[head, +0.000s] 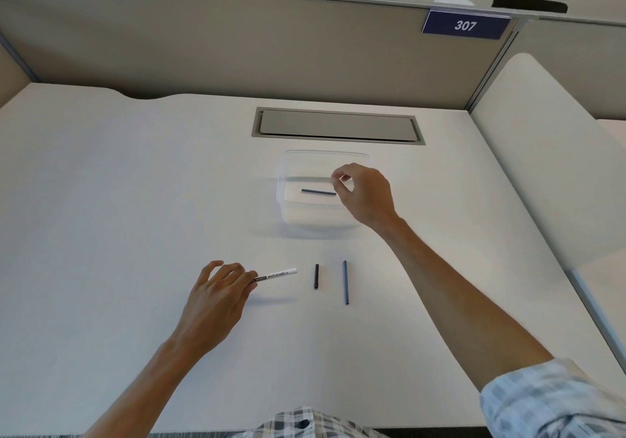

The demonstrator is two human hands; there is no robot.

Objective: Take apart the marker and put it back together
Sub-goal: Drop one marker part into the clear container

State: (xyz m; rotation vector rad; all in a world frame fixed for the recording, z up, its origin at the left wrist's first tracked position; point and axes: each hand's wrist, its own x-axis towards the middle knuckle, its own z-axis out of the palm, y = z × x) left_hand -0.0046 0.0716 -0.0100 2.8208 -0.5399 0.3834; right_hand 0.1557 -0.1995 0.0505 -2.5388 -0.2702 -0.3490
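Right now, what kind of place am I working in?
Probably an office cubicle: a white desk enclosed by beige partition panels, a numbered sign reading 307, and a cable hatch in the desktop.

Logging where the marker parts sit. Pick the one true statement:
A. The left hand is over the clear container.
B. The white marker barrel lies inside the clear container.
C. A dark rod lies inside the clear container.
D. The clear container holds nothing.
C: one dark rod lies on the floor of the clear container, while the left hand holds the white marker barrel near the front of the desk.
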